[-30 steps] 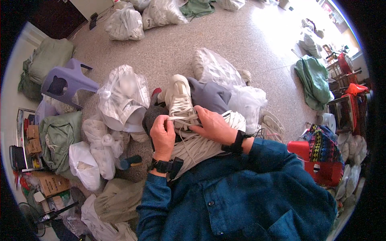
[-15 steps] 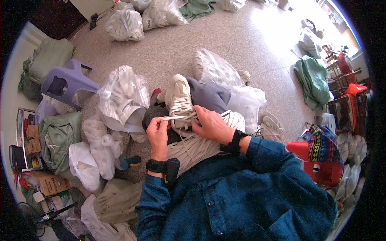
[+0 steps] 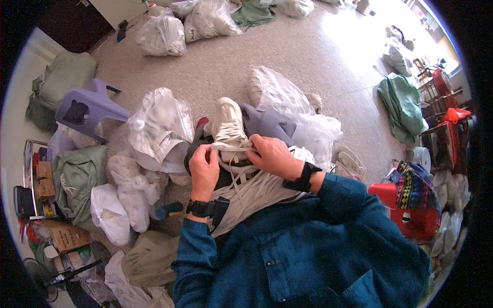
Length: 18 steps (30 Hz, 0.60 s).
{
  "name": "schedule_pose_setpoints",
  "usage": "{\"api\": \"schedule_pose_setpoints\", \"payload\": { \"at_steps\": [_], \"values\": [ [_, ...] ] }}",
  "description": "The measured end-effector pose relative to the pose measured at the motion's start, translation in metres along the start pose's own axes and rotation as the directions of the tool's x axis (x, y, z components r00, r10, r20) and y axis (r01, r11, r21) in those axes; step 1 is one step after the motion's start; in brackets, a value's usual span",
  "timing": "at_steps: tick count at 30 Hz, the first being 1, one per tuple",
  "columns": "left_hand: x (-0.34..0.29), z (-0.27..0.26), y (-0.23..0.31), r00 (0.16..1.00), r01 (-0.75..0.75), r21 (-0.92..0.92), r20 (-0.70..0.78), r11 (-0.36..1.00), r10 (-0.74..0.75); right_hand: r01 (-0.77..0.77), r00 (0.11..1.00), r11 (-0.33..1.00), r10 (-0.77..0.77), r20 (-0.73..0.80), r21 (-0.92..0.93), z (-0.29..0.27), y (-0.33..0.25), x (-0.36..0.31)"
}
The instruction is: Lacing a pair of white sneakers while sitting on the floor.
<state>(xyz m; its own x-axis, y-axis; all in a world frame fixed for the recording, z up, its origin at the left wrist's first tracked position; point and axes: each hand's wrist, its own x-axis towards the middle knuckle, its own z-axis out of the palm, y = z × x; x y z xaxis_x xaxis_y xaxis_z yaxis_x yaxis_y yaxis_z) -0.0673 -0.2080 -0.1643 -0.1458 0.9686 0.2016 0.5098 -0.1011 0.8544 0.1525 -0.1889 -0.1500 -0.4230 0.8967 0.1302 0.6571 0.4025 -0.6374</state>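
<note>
An off-white sneaker [image 3: 229, 126] rests on my lap, toe pointing away from me, with laces crossing its front. My left hand [image 3: 204, 167] pinches a flat cream shoelace [image 3: 229, 148] at the left of the shoe's opening. On the other side, my right hand [image 3: 275, 156] has its fingers closed at the lace and the shoe's upper edge; its fingertips are partly hidden. A large bundle of loose cream laces [image 3: 244, 197] drapes over my lap below both wrists. Grey cloth [image 3: 269, 123] lies just beyond my right hand.
Clear plastic bags [image 3: 160, 128] of pale goods stand to the left, with another bag [image 3: 280, 90] ahead. A purple stool [image 3: 90, 108] is at far left, a red stool [image 3: 411, 220] at right. Green sacks [image 3: 400, 105] lie on the floor.
The lace stretched between my hands has drawn in closer to the shoe. My left hand has shifted slightly, and the whole view has moved a little.
</note>
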Motion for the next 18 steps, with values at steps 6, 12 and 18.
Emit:
{"api": "schedule_pose_setpoints", "payload": {
  "at_steps": [6, 12, 18],
  "values": [
    [-0.012, -0.003, 0.008, 0.986, 0.159, -0.149, -0.02, 0.976, -0.164, -0.152, 0.978, 0.959, 0.111, 0.179, 0.237, -0.016, 0.001, -0.009],
    [-0.028, -0.002, 0.028, 0.984, -0.13, 0.17, -0.096, 0.977, 0.148, -0.125, 0.956, 0.857, -0.032, 0.293, 0.5, -0.031, 0.0, -0.029],
    [-0.032, 0.01, 0.035, 0.937, -0.346, 0.541, 0.154, 0.767, 0.314, -0.096, 0.9, 0.849, -0.148, 0.409, 0.519, -0.056, -0.003, -0.031]
  ]
}}
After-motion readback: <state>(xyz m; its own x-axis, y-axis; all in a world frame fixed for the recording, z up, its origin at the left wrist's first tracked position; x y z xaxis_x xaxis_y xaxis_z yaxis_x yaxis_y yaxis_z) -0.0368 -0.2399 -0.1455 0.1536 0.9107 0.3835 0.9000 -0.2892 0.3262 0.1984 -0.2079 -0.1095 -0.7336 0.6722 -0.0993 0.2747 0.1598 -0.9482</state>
